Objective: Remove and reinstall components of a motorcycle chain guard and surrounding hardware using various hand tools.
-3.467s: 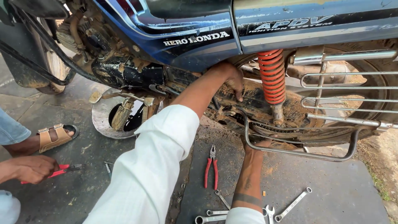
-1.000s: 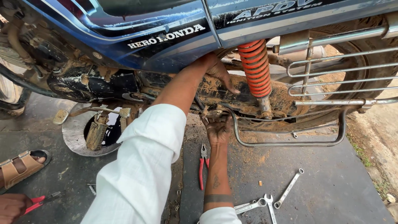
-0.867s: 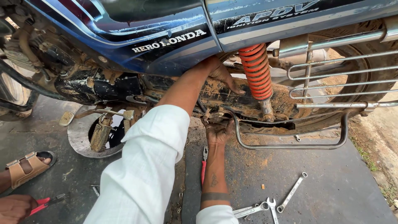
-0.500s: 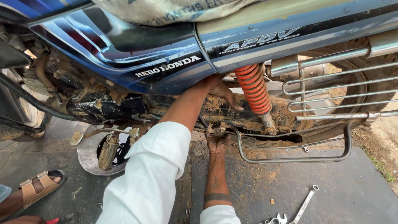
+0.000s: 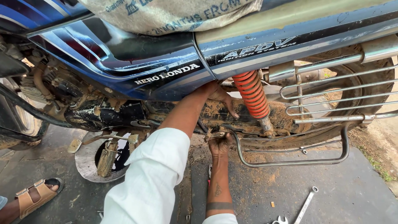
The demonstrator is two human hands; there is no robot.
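A tan printed sack (image 5: pixel 174 14) lies on the seat, white lettering along the blue side panel (image 5: pixel 166 76) below. Left hand (image 5: pixel 219 97) reaches up beside the orange spring (image 5: pixel 252 94), fingers spread on the muddy frame (image 5: pixel 248 118). Right hand (image 5: pixel 219 143) just below, fingers curled under the frame; what it grips is hidden.

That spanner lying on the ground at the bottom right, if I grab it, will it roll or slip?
The spanner looks like flat, thin metal, so it probably stays stiff and would slide rather than roll. Its shiny surface may be a bit slippery, more so with grimy fingers. It lies flat on the dark mat, so lifting one end first may be easiest.
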